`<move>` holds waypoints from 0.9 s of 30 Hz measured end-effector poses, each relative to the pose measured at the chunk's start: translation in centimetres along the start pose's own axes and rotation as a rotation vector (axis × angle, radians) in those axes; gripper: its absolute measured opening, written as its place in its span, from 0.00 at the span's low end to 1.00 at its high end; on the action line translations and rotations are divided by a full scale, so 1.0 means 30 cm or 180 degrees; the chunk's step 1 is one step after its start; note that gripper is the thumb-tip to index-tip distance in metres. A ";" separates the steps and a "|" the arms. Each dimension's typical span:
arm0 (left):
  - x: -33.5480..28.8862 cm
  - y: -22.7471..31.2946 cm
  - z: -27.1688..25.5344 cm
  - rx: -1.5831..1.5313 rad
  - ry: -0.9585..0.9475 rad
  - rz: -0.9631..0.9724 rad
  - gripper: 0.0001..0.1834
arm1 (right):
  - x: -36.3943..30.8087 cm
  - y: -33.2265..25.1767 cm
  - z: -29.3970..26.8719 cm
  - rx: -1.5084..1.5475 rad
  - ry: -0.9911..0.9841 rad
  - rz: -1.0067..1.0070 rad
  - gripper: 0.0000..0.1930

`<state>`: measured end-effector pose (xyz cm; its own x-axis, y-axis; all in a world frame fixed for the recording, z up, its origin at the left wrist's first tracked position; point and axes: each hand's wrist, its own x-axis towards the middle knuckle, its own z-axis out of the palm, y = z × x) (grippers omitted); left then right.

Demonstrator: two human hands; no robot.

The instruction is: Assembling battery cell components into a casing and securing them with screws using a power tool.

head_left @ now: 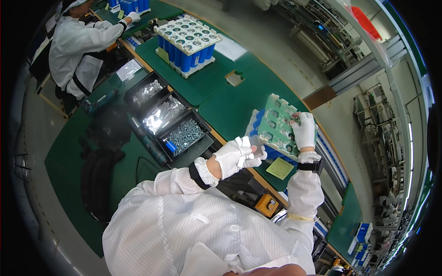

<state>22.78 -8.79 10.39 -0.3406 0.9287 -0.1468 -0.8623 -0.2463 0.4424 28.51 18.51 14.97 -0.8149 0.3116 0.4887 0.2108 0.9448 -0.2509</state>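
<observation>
Several flat silvery metal strips [257, 146] are gripped in my left hand [234, 159], which wears a white fingerless glove and sits at the near left corner of a battery pack. The pack has blue cylindrical cells [277, 155] under a pale green top plate [276, 120] with rows of openings. Over the far right part of this plate, my right hand [305, 132] reaches down, fingers bent and pressed together against it. Whatever is between those fingertips is too small to make out. A yellow-green paper slip [280, 168] lies at the pack's near side.
Left of the pack stand black bins holding screws [185, 134], metal strips [163, 114] and clear-looking pieces [146, 92]. A power screwdriver [154, 148] lies beside them. Another blue-celled pack [189, 43] stands farther along the green bench [216, 103]. A co-worker [76, 46] works at far left.
</observation>
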 end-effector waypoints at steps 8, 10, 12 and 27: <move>0.002 -0.008 0.006 0.0275 0.0136 -0.0129 0.08 | -0.190 -0.352 -0.116 0.2083 -0.1098 0.0204 0.09; 0.002 -0.011 0.004 0.0017 -0.0151 -0.0547 0.09 | -0.201 -0.340 -0.108 0.1885 -0.1006 -0.0036 0.08; -0.001 -0.002 -0.003 0.0035 -0.0220 -0.0853 0.10 | -0.187 -0.312 -0.100 0.2097 -0.0490 -0.0562 0.05; 0.013 -0.015 0.006 0.0327 0.0490 -0.0377 0.12 | -0.082 -0.058 -0.035 0.0505 -0.0411 0.0930 0.05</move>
<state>23.12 -8.27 10.28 -0.2991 0.8942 -0.3330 -0.8598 -0.1011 0.5006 30.70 16.22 15.08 -0.7962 0.5415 0.2700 0.3670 0.7869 -0.4961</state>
